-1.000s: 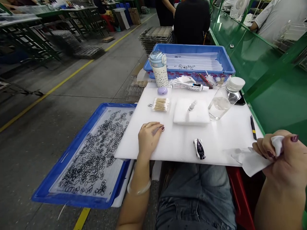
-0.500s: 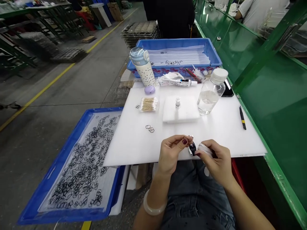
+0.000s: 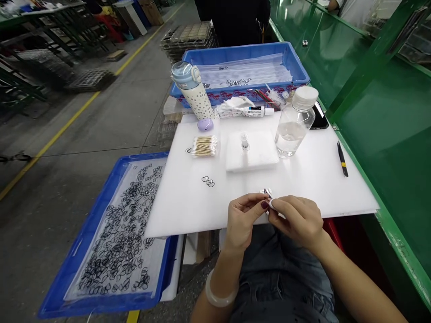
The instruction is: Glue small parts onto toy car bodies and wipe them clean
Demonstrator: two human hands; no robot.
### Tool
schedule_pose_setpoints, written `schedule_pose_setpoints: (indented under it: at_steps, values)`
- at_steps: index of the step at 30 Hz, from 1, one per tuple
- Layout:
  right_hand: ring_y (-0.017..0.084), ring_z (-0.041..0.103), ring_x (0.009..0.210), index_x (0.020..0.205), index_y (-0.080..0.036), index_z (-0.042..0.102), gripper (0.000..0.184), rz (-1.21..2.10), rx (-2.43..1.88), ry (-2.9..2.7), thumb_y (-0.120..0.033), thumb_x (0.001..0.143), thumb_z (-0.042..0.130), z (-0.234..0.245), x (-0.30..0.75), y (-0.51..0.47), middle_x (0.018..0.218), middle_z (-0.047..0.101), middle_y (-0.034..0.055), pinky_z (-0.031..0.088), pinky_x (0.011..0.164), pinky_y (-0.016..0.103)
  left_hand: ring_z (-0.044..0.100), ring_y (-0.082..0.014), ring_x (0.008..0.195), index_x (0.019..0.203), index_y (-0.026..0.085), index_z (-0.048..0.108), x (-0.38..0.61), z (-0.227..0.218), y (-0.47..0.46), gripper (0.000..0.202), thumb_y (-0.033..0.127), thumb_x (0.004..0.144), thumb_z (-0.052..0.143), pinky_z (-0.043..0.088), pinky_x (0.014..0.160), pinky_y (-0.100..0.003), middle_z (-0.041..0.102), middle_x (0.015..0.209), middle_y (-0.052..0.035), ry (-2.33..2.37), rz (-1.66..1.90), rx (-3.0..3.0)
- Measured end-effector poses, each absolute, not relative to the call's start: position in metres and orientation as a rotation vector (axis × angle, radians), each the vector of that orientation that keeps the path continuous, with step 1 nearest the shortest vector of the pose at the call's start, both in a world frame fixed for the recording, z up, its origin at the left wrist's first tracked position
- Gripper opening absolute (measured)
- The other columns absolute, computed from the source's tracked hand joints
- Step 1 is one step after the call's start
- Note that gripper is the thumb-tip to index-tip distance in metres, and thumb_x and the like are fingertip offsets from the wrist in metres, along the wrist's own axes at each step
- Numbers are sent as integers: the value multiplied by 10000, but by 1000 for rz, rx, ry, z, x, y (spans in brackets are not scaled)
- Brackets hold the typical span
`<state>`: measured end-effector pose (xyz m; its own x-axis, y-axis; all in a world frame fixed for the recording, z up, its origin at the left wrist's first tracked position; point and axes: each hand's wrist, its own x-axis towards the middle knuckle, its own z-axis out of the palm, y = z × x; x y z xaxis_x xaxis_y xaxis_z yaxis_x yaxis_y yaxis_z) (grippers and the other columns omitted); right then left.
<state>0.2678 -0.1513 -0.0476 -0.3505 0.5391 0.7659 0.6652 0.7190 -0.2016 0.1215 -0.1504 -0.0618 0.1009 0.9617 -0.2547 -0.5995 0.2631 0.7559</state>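
Both hands meet over the near edge of the white board. My left hand pinches a small dark wire ring between thumb and fingertips. My right hand is closed round a white cloth and presses it against that ring. Three more rings lie loose on the board to the left. A blue tray at the lower left holds several hundred such rings on a white sheet.
On the board stand a clear bottle, a white pad with a small vial, cotton swabs, a black pen and a dotted flask. A second blue tray lies behind. A green bench runs along the right.
My left hand left the board's left side with a ring, leaving three rings there. My right hand came in from the far right with the cloth. Both now meet at the near edge.
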Motion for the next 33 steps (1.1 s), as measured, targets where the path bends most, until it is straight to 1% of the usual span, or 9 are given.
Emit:
schedule_pose_setpoints:
  at_steps: [3,6,11,14,17,24,27,30,33]
  values:
    - [124,641,628,997,-151,605,150,-42,-867,-2028,-74,880,659,-43,276,-150,764,695,40,533,558,231,693,-101,665,756,200,814,118,-68,-151,266,359,591,951,572,658,-171,775,735,-32,767,1235,482]
    - [110,635,629,1011,-173,657,178,116,-916,-1853,-81,864,695,-37,282,-151,771,681,30,531,541,205,677,-82,615,735,208,808,113,-74,-150,280,393,581,953,560,633,-161,761,694,-22,689,1210,441]
    - [109,629,609,1044,-204,705,203,217,-914,-1840,-97,890,627,-36,272,-151,794,664,34,517,500,205,663,-95,580,688,223,793,111,-78,-150,327,438,515,968,564,596,-189,739,639,-8,722,1233,458]
    - [104,620,634,1037,-187,700,172,133,-892,-1947,-131,908,601,-37,259,-152,852,654,54,535,532,214,658,-114,575,670,216,780,111,-80,-151,359,448,478,976,584,600,-233,738,643,-7,786,1239,471]
    - [115,633,689,1046,-182,691,175,5,-917,-2052,-137,916,583,-34,256,-158,901,665,62,552,586,231,679,-125,619,686,219,779,111,-81,-153,342,440,508,970,598,648,-249,756,691,-11,813,1274,484]
    - [100,593,669,1060,-191,648,233,-55,-1020,-2065,-83,855,664,-22,276,-168,912,642,56,517,580,233,685,-121,583,669,240,793,111,-79,-154,309,435,507,969,590,584,-217,759,656,-15,791,1274,501]
    - [114,615,694,1079,-169,643,190,-27,-957,-2109,-115,897,622,-24,269,-163,901,649,62,521,586,241,677,-106,559,646,252,790,111,-77,-154,301,428,487,976,589,566,-198,764,656,-6,802,1291,489]
    - [123,616,670,1034,-161,647,145,23,-871,-2205,-129,933,547,-23,265,-161,831,653,50,518,571,256,694,-97,594,638,259,789,112,-76,-154,275,406,502,977,593,605,-175,770,666,-1,795,1298,489]
    - [116,599,635,1005,-195,659,137,1,-913,-2223,-131,908,587,-18,279,-163,814,657,41,504,556,255,692,-104,591,640,258,788,114,-75,-154,284,415,496,976,586,581,-175,761,645,-6,797,1295,518]
